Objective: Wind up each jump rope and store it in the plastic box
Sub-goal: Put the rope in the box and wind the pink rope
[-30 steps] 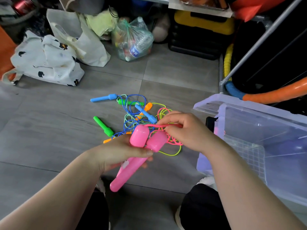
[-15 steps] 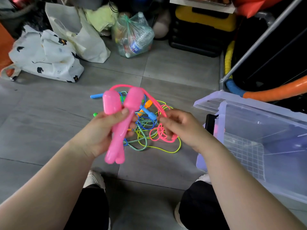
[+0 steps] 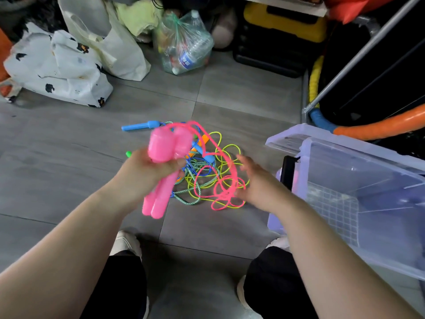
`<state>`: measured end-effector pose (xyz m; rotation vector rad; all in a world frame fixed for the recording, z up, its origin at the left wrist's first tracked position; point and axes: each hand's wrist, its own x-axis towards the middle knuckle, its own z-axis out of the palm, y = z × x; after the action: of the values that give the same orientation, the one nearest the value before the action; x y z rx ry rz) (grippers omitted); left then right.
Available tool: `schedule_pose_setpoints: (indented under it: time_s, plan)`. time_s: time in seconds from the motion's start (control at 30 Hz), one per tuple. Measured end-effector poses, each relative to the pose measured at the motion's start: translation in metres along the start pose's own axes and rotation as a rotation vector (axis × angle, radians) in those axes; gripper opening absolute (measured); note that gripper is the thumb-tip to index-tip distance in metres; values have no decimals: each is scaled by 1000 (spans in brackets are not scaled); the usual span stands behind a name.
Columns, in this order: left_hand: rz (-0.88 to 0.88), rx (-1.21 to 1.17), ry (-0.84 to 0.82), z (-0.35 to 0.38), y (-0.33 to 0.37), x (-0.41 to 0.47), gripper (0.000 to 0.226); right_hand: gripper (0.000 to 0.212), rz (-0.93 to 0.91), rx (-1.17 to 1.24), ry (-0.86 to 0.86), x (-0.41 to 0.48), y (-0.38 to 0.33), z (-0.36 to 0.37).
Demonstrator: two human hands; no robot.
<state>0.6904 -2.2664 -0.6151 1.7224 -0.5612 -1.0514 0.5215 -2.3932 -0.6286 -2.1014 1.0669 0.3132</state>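
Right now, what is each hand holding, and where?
Left hand grips both pink handles just below their heads; right hand is at the pink cord, grip unclear.

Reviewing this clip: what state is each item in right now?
left hand: grips both pink handles together.
pink handles: upright, side by side, off the floor.
pink cord: loose loops, unwound.
right hand: fingers spread, touching pink cord.
other ropes: tangled heap on the floor.
plastic box: open on top.

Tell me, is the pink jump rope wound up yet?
Not yet. Its pink cord hangs in loose, messy loops from the two pink handles that the left hand grips together.
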Motion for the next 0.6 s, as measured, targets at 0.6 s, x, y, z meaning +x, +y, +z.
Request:
schedule_pose_setpoints:
  time_s: [0.6]
  plan:
    - [25,147,-93,24,-8,2,15,27,-85,-217,45,-7,-39,29]
